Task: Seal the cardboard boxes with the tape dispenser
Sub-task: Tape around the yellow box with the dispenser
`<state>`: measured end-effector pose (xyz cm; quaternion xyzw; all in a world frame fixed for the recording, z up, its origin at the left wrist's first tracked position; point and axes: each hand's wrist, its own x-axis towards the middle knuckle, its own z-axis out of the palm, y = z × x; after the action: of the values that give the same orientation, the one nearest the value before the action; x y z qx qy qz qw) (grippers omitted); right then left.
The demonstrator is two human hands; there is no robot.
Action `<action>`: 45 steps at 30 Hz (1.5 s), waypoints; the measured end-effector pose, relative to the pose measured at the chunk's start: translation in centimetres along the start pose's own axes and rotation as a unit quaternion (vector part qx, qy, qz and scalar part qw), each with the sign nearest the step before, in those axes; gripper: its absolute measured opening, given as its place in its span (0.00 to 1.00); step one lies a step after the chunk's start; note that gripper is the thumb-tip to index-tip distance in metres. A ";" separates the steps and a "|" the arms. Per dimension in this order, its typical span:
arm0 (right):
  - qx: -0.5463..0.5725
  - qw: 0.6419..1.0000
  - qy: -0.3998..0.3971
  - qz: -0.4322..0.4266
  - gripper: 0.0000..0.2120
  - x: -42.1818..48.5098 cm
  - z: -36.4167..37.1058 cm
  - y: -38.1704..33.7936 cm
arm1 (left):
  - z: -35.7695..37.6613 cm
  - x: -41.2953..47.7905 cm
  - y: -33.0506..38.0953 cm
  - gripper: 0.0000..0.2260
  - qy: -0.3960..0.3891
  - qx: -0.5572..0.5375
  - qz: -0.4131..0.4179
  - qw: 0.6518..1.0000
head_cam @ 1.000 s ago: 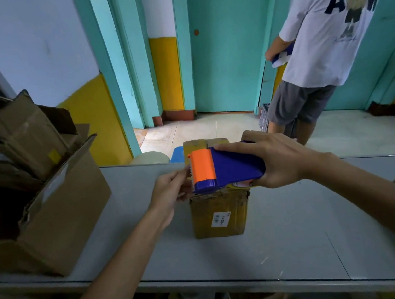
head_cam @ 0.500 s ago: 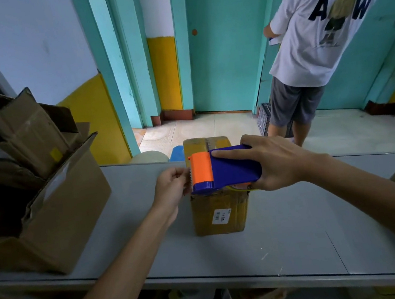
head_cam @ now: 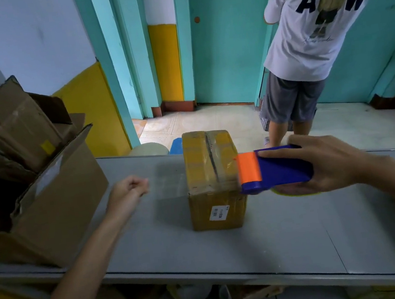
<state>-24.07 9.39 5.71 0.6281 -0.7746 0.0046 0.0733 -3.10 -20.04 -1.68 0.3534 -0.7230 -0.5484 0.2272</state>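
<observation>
Left of the box (head_cam: 212, 180), our left hand (head_cam: 128, 191) pinches the tape (head_cam: 169, 187); right of it, our right hand (head_cam: 329, 164) curls its fingers round the tape dispenser (head_cam: 275, 169), keeping the strip taut across the top.

A single wide-angle view, from the person's head, faces forward and down. It sits close over the table (head_cam: 291, 237): both arms enter from the lower corners, left hand (head_cam: 128, 192) and right hand (head_cam: 331, 162) mid-frame, a door (head_cam: 223, 45) well beyond.
</observation>
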 end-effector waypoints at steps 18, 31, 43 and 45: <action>0.051 0.993 -0.092 0.061 0.38 -3.8 1.4 4.1 | 3.4 0.0 -1.4 0.09 -0.022 0.039 0.023 0.999; 0.047 0.992 -0.109 0.049 0.40 -2.4 5.9 5.0 | 6.1 0.8 -4.1 0.12 -0.083 0.233 -0.017 0.969; 0.119 0.976 -0.156 0.095 0.38 -0.7 9.0 4.4 | 10.5 2.9 1.5 0.22 -0.230 0.486 0.288 0.792; 0.097 0.969 -0.201 0.105 0.36 -1.5 10.7 4.0 | 10.6 3.4 0.2 0.24 -0.244 0.521 0.257 0.776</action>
<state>-28.80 10.61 -4.76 0.5354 -0.8310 -0.0389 -0.1456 -12.94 -15.91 -4.85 0.0729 -0.9934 -0.0770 -0.0430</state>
